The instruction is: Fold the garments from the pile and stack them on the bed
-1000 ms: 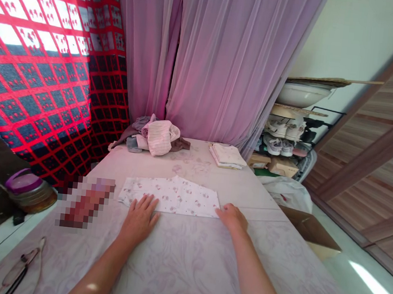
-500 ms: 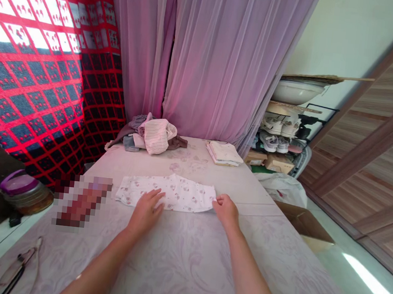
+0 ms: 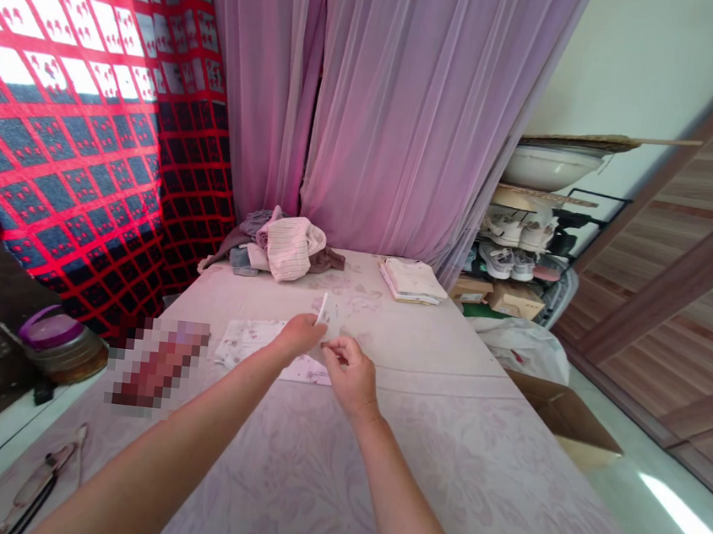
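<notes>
A folded white garment (image 3: pixel 251 337) with small printed figures lies across the bed, its left part flat. Its right end is lifted and turned up over the middle. My left hand (image 3: pixel 302 334) is closed on the raised part, near the fold. Just to the right, my right hand (image 3: pixel 352 379) pinches the lower corner of that raised end between thumb and fingers. Both hands are close together, and they cover some of the cloth.
On the bed (image 3: pixel 468 474), a pile of crumpled clothes (image 3: pixel 291 247) sits at the far left and a folded stack (image 3: pixel 413 281) at the far right. Eyeglasses (image 3: pixel 38 480) lie near left. A cardboard box (image 3: pixel 561 416) and shoe rack (image 3: pixel 511 249) stand to the right.
My right hand has carried the garment's right end up and leftward over the middle. My left hand has gone from resting on the cloth to gripping it at the fold.
</notes>
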`<control>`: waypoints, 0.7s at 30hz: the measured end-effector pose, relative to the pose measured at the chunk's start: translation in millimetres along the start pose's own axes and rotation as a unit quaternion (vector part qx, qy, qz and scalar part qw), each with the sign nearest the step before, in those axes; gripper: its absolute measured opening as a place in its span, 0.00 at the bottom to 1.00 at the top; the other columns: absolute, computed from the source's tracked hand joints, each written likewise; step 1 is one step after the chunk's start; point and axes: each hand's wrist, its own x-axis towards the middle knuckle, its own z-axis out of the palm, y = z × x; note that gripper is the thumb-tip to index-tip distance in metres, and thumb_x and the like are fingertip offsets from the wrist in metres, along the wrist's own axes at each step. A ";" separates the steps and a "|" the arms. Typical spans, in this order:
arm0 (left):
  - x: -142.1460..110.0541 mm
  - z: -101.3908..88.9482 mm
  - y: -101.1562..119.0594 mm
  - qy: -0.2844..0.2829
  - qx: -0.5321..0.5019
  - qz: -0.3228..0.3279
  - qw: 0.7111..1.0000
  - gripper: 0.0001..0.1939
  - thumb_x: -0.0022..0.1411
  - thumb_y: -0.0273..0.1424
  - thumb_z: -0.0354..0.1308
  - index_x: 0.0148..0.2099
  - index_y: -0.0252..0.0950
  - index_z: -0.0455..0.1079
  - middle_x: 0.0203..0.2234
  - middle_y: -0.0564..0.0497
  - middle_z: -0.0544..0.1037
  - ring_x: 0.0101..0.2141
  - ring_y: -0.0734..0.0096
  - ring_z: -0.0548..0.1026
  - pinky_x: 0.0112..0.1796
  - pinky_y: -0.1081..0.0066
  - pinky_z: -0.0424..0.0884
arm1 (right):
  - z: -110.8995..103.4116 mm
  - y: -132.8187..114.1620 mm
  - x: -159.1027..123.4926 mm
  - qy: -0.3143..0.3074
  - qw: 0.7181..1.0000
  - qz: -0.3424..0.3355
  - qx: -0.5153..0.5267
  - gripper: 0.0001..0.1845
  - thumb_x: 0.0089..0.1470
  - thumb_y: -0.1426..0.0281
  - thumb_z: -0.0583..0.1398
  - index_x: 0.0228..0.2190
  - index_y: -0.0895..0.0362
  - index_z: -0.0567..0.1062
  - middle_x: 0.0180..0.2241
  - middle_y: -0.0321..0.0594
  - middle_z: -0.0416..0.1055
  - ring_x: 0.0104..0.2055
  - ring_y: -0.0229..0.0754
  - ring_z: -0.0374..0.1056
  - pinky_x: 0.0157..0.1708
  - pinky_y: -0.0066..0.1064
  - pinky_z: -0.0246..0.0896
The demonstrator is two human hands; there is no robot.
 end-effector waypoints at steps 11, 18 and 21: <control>-4.0 -114.3 -34.4 0.088 -0.010 -0.085 0.992 0.11 0.53 0.31 0.59 0.40 0.34 0.70 0.30 0.45 0.81 0.32 0.62 0.80 0.28 0.71 0.75 | -4.1 70.4 -1.4 0.001 0.992 0.120 -0.036 0.15 0.53 0.57 0.52 0.31 0.53 0.72 0.33 0.39 0.78 0.32 0.41 0.73 0.36 0.31 0.65; 0.5 -132.6 -88.2 0.103 0.058 -0.107 0.987 0.19 0.58 0.29 0.54 0.52 0.34 0.68 0.37 0.46 0.81 0.36 0.65 0.80 0.31 0.73 0.74 | 17.1 73.6 -1.3 -0.091 0.973 0.154 -0.145 0.12 0.53 0.63 0.53 0.34 0.53 0.74 0.32 0.36 0.77 0.33 0.39 0.72 0.34 0.27 0.62; 8.9 -137.8 -98.7 0.135 0.135 -0.099 0.977 0.25 0.55 0.29 0.57 0.57 0.35 0.65 0.43 0.45 0.79 0.38 0.64 0.79 0.33 0.72 0.73 | 27.2 65.8 9.1 -0.133 0.954 0.185 -0.193 0.15 0.54 0.65 0.53 0.41 0.53 0.74 0.35 0.36 0.78 0.34 0.37 0.72 0.35 0.26 0.61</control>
